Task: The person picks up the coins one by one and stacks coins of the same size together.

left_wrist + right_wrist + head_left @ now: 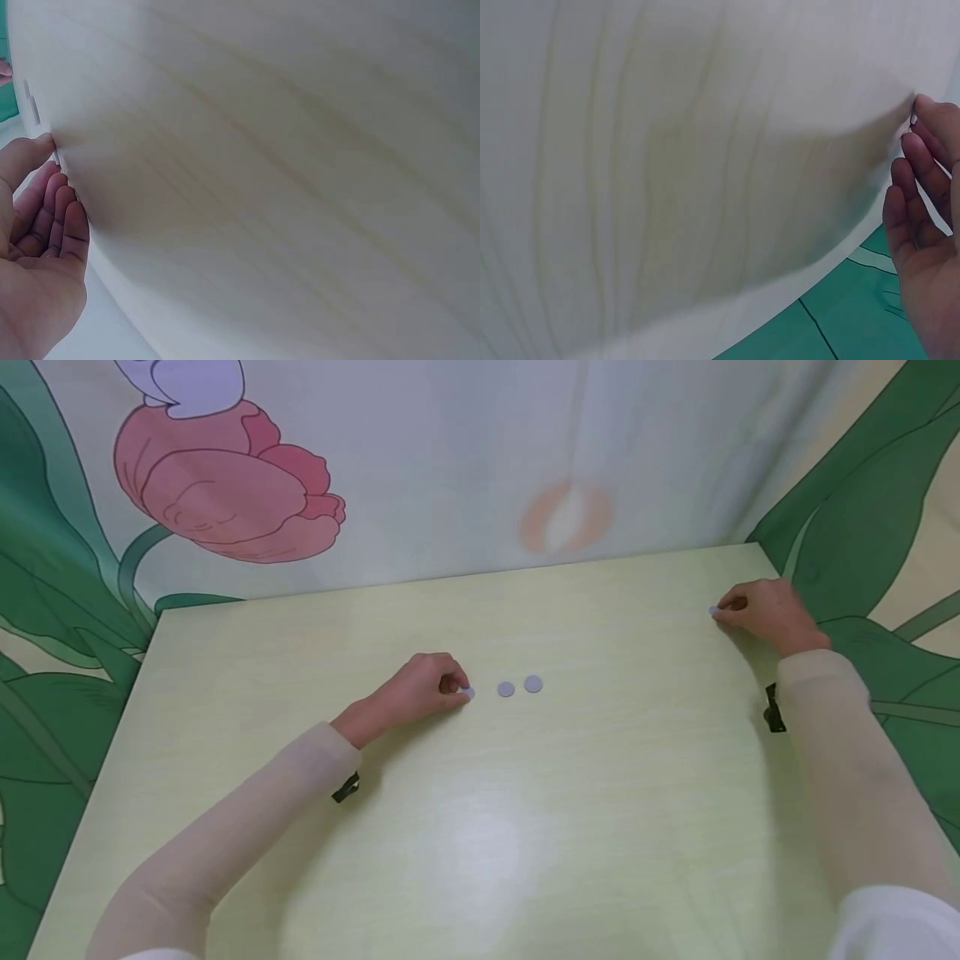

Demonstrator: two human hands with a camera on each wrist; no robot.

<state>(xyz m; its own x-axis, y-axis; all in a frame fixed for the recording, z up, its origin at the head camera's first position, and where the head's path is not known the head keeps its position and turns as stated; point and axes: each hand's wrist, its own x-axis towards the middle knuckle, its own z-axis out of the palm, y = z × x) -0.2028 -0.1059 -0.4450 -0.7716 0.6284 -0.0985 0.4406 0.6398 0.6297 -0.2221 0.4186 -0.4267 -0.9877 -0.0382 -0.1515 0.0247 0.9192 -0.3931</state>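
Note:
Near the middle of the table, my left hand (416, 691) pinches a small pale grey round disc (470, 692) between thumb and index finger, low at the tabletop. Just right of it two similar discs lie flat and apart, the nearer disc (506, 689) and the farther disc (533, 684). Toward the far right corner, my right hand (772, 612) pinches another pale disc (713, 610) by its edge. In the left wrist view, the left hand (45, 240) mostly hides its disc. The right wrist view shows the right hand (930, 195) with its fingertips meeting at the table surface.
The light wood-patterned table (600, 810) extends under both arms. Behind it hangs a pale curtain (450, 468) with a printed pink flower, touching the back edge. Green leaf-printed cloth (862, 527) borders both sides. A black strap piece (774, 710) sits beneath the right wrist.

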